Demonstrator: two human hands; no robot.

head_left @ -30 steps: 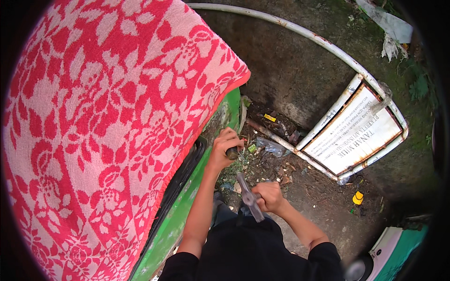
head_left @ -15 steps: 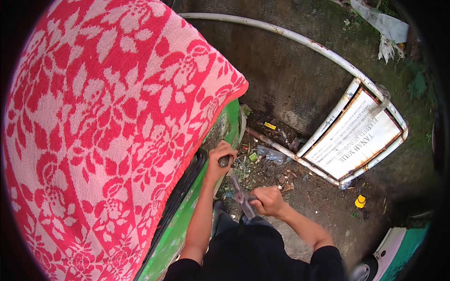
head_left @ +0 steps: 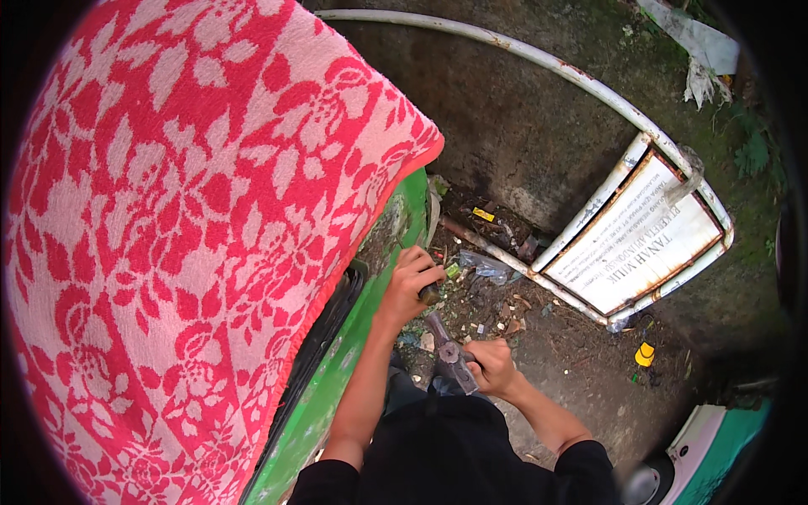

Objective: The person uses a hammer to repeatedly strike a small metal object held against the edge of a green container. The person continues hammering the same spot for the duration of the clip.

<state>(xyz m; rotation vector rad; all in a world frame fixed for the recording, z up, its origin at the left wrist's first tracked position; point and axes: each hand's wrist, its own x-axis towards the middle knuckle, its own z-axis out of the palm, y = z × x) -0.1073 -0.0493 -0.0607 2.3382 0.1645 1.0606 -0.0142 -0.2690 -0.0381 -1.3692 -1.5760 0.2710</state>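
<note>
My left hand (head_left: 411,278) grips a dark-handled tool (head_left: 429,295), its thin shaft pointing up toward a scraped, greyish patch (head_left: 379,236) on a green vehicle panel (head_left: 307,433). Whether the tip touches the panel is too small to tell. My right hand (head_left: 495,366) is closed on a metal hammer (head_left: 456,360), whose head sits just below and right of the tool's handle. A red-and-pink floral blanket (head_left: 185,210) drapes over the vehicle above the panel, with a black rubber seal (head_left: 324,337) along its edge.
A rusty white pipe frame (head_left: 539,59) holding a white sign (head_left: 631,244) stands against a mossy concrete wall (head_left: 488,118). Litter, dirt and a yellow object (head_left: 644,354) lie on the ground. A white-and-teal vehicle (head_left: 715,454) is at lower right.
Compared with half a second ago, my left hand has shifted slightly right and up. My right hand and the hammer have moved a little to the right.
</note>
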